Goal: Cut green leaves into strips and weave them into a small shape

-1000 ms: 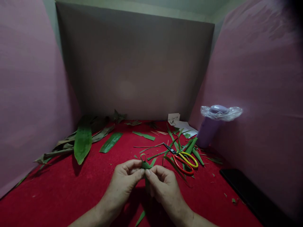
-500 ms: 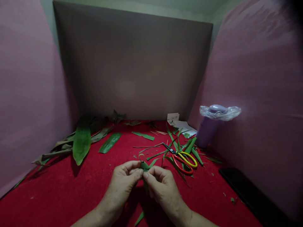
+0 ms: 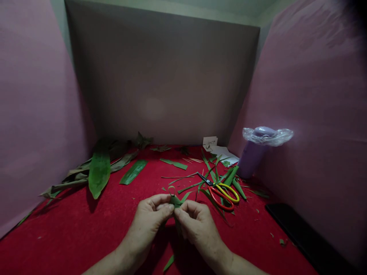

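Observation:
Between my hands is a small piece of folded green leaf strips (image 3: 176, 201), with a thin loop standing up at its top and strip ends poking out to the right and below. My left hand (image 3: 153, 217) pinches its left side between thumb and fingers. On the right side, my right hand (image 3: 195, 221) grips it in the same way, thumb close to the other thumb. My fingers hide much of the folded part. Just beyond my right hand lie scissors (image 3: 220, 193) with one red and one yellow handle, resting among cut leaf strips (image 3: 212, 172).
Broad green leaves (image 3: 99, 173) and dried ones lie at the left, a cut leaf piece (image 3: 133, 172) beside them. White paper (image 3: 223, 153) and a purple container (image 3: 252, 156) topped with clear plastic stand at the back right. A black flat object (image 3: 298, 229) lies along the right wall.
Almost nothing differs. Both hands keep their pinch on the leaf piece, and the whole view has shifted very slightly.

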Tool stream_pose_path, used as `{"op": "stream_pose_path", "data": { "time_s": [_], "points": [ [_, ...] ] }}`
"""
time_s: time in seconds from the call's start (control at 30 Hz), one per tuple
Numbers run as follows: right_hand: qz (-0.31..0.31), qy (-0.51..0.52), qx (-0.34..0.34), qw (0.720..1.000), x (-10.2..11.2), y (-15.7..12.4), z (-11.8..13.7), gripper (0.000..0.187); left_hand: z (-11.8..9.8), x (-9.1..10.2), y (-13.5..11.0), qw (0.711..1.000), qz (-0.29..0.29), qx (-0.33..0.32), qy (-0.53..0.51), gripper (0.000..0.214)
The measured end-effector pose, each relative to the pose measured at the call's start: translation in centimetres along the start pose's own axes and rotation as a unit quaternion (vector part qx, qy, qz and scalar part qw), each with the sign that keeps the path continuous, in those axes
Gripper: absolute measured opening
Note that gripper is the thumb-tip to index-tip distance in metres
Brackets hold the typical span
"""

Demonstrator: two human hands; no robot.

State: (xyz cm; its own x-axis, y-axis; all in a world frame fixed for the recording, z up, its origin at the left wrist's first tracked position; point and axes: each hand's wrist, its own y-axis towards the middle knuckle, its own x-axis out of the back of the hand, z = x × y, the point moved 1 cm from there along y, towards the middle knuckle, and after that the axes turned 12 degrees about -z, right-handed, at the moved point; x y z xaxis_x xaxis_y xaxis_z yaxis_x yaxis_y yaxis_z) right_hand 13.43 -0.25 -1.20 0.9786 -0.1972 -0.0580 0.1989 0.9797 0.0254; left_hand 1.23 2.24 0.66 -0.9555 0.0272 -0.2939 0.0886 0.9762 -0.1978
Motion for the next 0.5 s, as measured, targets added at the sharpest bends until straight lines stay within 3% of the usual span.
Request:
{"op": "stream_pose_path", "data": {
  "time_s": [0.37,0.5],
  "points": [
    [-0.021,-0.066,0.041,0.997,0.15,-0.06,-0.55,0.028,0.13,0.08,-0.23,1.0,0.023,0.01,0.017,0.016],
    [-0.016,-0.076,0.042,0.996,0.07,-0.17,-0.47,0.028,0.33,0.09,-0.08,0.999,0.02,-0.017,0.031,0.013]
  ]
}}
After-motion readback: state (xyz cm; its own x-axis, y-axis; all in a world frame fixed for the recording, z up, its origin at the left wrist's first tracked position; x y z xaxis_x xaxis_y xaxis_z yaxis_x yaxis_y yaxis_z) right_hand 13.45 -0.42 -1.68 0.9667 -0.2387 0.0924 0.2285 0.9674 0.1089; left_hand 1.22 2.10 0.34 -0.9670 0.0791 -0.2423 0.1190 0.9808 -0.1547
